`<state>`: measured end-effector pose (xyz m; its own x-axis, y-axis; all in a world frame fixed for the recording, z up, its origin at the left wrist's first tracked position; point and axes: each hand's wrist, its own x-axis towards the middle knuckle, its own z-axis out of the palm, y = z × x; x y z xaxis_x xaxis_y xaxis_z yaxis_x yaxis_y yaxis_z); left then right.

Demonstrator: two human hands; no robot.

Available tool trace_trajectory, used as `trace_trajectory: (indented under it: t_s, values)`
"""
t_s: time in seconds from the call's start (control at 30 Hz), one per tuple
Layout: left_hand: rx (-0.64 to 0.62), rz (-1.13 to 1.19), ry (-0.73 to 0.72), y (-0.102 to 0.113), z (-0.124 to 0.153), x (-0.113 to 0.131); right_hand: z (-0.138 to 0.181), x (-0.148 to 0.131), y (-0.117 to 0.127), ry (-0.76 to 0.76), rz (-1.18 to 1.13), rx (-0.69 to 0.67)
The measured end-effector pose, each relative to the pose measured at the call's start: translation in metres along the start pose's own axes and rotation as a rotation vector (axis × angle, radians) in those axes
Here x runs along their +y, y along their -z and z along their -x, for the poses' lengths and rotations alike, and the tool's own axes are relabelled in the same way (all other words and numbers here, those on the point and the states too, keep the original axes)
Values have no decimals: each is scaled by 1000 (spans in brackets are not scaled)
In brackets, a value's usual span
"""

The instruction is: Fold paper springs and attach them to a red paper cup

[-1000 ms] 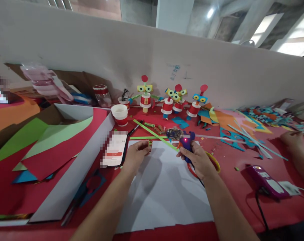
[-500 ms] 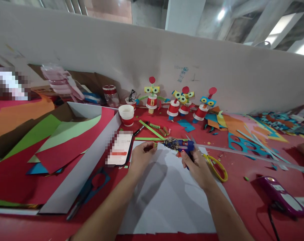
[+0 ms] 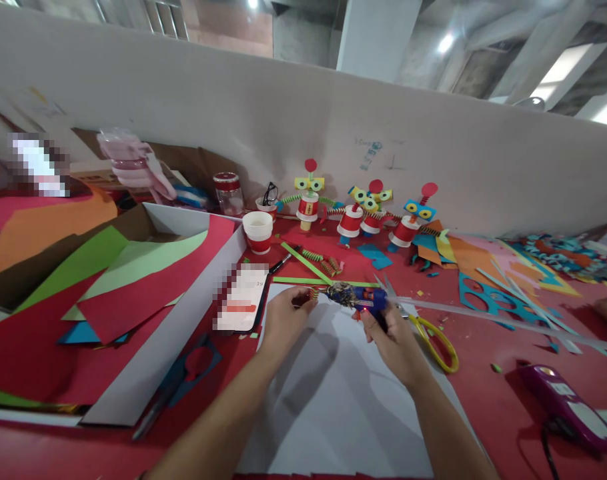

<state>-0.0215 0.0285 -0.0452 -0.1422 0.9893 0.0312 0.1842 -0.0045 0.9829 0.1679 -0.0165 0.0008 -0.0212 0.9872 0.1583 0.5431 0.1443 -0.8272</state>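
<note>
In my right hand is a blue hot glue gun, a small red light glowing near my thumb. Dark, stringy residue covers its front, and the nozzle points left. My left hand pinches a small folded paper spring, mostly hidden by the fingers. The nozzle tip is right at the spring; contact is hard to make out. Both hands are above a white paper sheet. Beyond them lie green paper strips and folded paper springs.
Yellow-handled scissors lie beside my right hand, near a long translucent stick. A phone, stacked paper cups and a box of coloured paper are left. Several paper-cup figures stand behind; a purple device sits right.
The glue gun's nozzle and the paper spring have come closer together. My left hand has turned slightly, and the whole view has shifted a little.
</note>
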Motion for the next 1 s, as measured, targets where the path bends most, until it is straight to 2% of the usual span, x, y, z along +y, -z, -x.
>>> trace_trajectory:
  t_s: [0.47,0.7,1.0]
  values:
    - [-17,-95,-23,3,7,15,2,12,-3,41,147,29]
    - [-19,-119,-22,2,8,15,4,4,-5,144,264,9]
    - [10,-246,-86,2,9,18,5,2,-7,177,322,23]
